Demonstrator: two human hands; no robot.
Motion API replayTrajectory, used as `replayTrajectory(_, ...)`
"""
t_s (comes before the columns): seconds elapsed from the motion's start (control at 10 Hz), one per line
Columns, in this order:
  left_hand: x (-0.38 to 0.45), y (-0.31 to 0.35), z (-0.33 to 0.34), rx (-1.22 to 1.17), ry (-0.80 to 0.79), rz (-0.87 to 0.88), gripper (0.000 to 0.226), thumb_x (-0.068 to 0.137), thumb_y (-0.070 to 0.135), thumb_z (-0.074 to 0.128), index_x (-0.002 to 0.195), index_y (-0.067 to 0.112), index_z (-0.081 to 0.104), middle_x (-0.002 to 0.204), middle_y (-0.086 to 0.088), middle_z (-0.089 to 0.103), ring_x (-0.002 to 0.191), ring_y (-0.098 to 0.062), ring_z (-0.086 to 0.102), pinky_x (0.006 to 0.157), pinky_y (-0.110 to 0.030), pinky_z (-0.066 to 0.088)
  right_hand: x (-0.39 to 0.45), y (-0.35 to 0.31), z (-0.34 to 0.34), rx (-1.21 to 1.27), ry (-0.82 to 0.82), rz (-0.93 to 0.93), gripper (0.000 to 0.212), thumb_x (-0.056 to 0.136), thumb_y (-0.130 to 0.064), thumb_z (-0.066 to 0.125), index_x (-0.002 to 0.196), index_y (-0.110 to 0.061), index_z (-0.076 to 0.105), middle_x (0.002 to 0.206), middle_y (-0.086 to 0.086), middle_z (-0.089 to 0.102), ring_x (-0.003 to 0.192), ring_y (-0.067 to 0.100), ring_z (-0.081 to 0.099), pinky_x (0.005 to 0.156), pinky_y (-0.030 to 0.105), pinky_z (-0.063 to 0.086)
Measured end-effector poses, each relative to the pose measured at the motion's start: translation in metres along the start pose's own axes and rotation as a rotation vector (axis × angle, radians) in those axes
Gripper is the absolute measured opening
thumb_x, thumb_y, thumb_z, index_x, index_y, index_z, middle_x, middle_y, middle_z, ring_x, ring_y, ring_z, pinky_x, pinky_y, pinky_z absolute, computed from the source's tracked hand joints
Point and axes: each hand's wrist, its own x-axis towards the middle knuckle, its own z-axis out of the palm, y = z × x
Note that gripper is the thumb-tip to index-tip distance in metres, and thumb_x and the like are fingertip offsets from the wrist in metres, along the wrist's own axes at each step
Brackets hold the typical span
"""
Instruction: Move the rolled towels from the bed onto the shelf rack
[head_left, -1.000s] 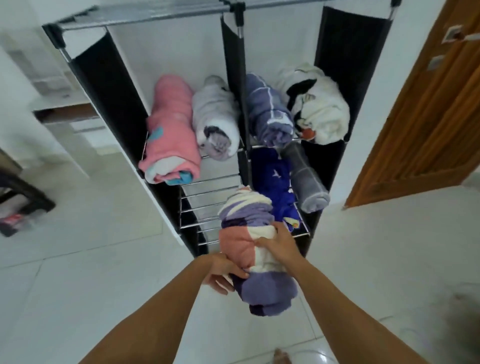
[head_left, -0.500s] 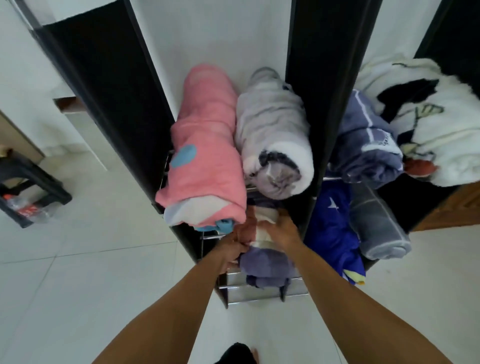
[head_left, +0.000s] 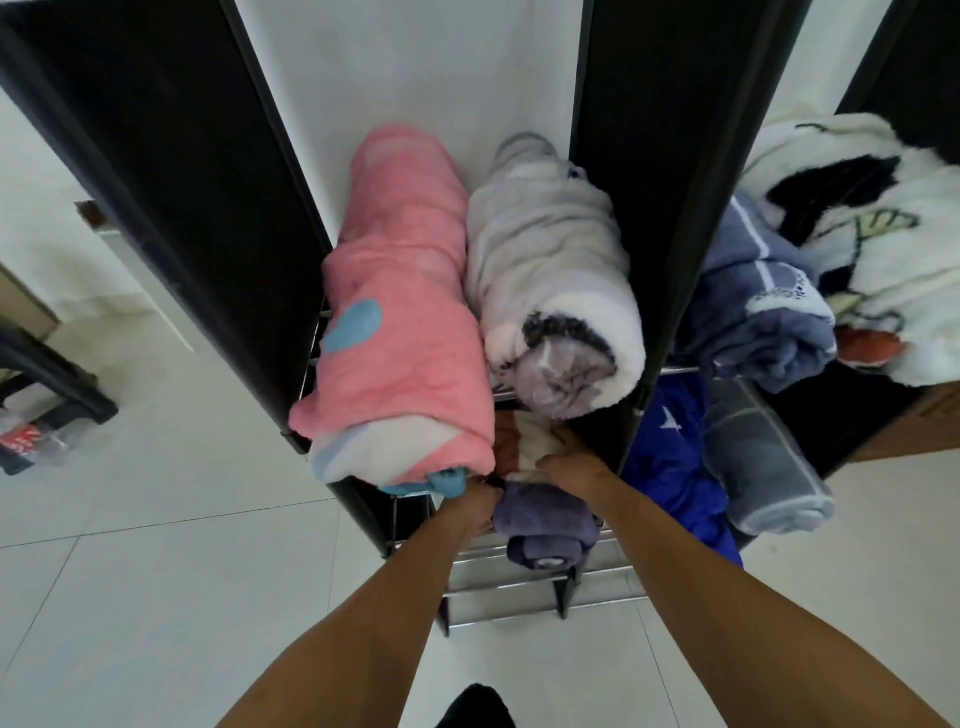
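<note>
While both hands grip it, left hand (head_left: 475, 506) and right hand (head_left: 563, 465), the striped rolled towel (head_left: 540, 519) lies on the shelf rack's (head_left: 519, 592) lower wire tier, tight under the pink towel roll (head_left: 400, 332); purple end overhangs forward.

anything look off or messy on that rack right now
Mostly tidy, but the pink towel and grey towel on the upper shelf stick out past its front edge. The white blanket at top right is bunched rather than rolled. Both hands, left and right, grip the striped towel below.
</note>
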Motion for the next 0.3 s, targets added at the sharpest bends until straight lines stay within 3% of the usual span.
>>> replayTrajectory(0.1, -0.033, 0.01, 0.003, 0.151, 0.092, 0.092, 0.019, 0.088, 0.003, 0.05, 0.098, 0.016, 0.06, 0.106, -0.01, 0.059, 0.101, -0.024, 0.056, 0.093, -0.032, 0.046, -0.029, 0.005, 0.001, -0.021, 0.035, 0.024, 0.049, 0.095, -0.022, 0.054, 0.14, -0.004, 0.046, 0.142, 0.015, 0.05, 0.129, 0.031, 0.049, 0.104, 0.031, 0.038)
replayTrajectory(0.2, -0.1, 0.014, 0.016, 0.375, 0.158, 0.197, 0.042, 0.09, 0.008, 0.049, 0.131, 0.011, 0.055, 0.131, -0.009, 0.058, 0.123, -0.025, 0.054, 0.096, -0.023, 0.039, -0.084, 0.003, -0.012, 0.173, -0.061, -0.005, 0.023, 0.094, -0.007, 0.055, 0.113, 0.003, 0.063, 0.114, 0.015, 0.065, 0.103, 0.026, 0.064, 0.095, 0.033, 0.051)
replayTrajectory(0.3, -0.16, -0.03, 0.034, 0.409, 0.189, 0.239, 0.043, 0.092, 0.007, 0.047, 0.133, 0.022, 0.05, 0.145, -0.006, 0.047, 0.132, -0.018, 0.045, 0.101, -0.013, 0.033, -0.146, 0.006, -0.047, 0.386, -0.271, -0.008, 0.012, 0.094, 0.0, 0.052, 0.091, -0.004, 0.063, 0.075, 0.008, 0.065, 0.065, 0.013, 0.063, 0.061, 0.021, 0.054)
